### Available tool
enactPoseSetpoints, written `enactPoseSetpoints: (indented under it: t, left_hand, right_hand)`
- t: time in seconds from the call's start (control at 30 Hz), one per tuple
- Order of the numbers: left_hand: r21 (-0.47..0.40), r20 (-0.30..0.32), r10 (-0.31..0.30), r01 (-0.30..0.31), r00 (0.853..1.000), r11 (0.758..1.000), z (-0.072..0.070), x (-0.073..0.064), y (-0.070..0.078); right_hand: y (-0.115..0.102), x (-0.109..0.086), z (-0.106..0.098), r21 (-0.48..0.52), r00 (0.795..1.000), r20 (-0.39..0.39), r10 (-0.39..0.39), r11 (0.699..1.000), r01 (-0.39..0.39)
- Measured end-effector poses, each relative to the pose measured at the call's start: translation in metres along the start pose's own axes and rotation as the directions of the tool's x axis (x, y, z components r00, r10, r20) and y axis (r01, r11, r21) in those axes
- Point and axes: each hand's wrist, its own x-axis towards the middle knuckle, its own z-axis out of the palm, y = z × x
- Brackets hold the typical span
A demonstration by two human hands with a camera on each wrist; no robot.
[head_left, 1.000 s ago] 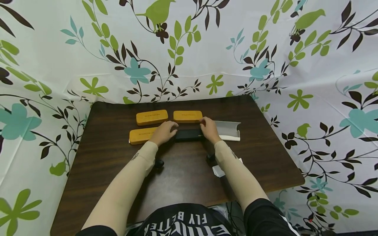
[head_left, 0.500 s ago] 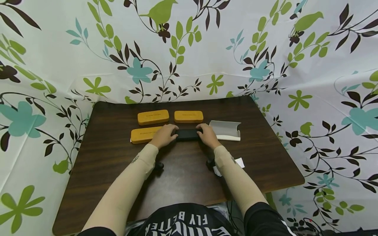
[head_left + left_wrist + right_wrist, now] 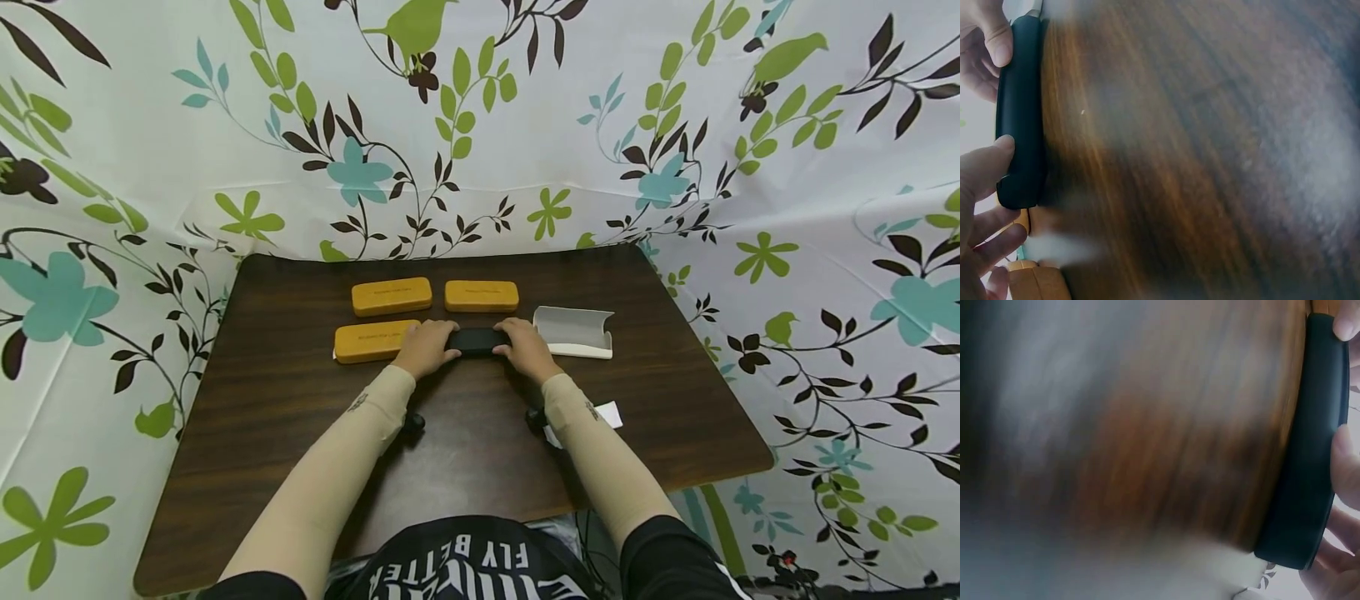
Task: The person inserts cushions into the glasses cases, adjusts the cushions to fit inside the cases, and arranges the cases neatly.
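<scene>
A slim dark case (image 3: 480, 341), shaped like a glasses case, lies crosswise between my hands near the middle of the table. My left hand (image 3: 424, 349) holds its left end, thumb (image 3: 999, 156) along the near side and the other fingers spread beyond the end. At the opposite end my right hand (image 3: 529, 350) grips it, thumb (image 3: 1343, 464) against its side and fingers partly hidden behind it. Both wrist views show the case's lid side as smooth and closed. Just left of my left hand is a yellow glasses case (image 3: 375, 340), partly overlapped by the hand.
Two more yellow cases, a left one (image 3: 392, 297) and a right one (image 3: 482, 296), lie in a row farther back. A white curved open sleeve (image 3: 573, 327) sits right of my right hand. White paper (image 3: 610, 413) shows beside my right forearm. Patterned fabric (image 3: 480, 200) hangs behind the table (image 3: 247, 433).
My right hand has come down from the upper right onto the dark case's right end and grips it. My left hand has shifted slightly right, its thumb now on the near edge.
</scene>
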Motion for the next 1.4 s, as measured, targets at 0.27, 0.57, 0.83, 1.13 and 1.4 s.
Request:
enactPoseSetpoints:
  t: [0.27, 0.57, 0.83, 1.13, 1.4]
  left_hand:
    - [0.004, -0.019, -0.011, 0.011, 1.0, 1.0, 0.002, -0.001, 0.003]
    - [-0.007, -0.033, 0.0, 0.0, 0.999, 1.0, 0.003, -0.002, 0.001]
    - [0.006, -0.017, -0.004, 0.004, 1.0, 1.0, 0.0, -0.004, 0.003]
    - [0.002, -0.028, 0.021, -0.02, 0.999, 1.0, -0.001, -0.003, 0.002]
    - [0.006, -0.01, 0.038, -0.038, 0.999, 0.999, -0.005, 0.0, 0.002]
  right_hand:
    - [-0.004, 0.001, 0.006, -0.229, 0.997, 0.0, -0.081, 0.97, 0.079]
    - [-0.009, -0.002, 0.007, -0.295, 0.996, 0.027, -0.08, 0.952, 0.084]
    - [-0.003, -0.001, 0.007, -0.258, 0.996, 0.022, -0.088, 0.962, 0.091]
    - [0.01, -0.005, -0.007, -0.102, 0.991, 0.102, -0.085, 0.99, 0.095]
    - [0.036, -0.021, -0.033, 0.061, 0.986, 0.163, -0.022, 0.998, 0.012]
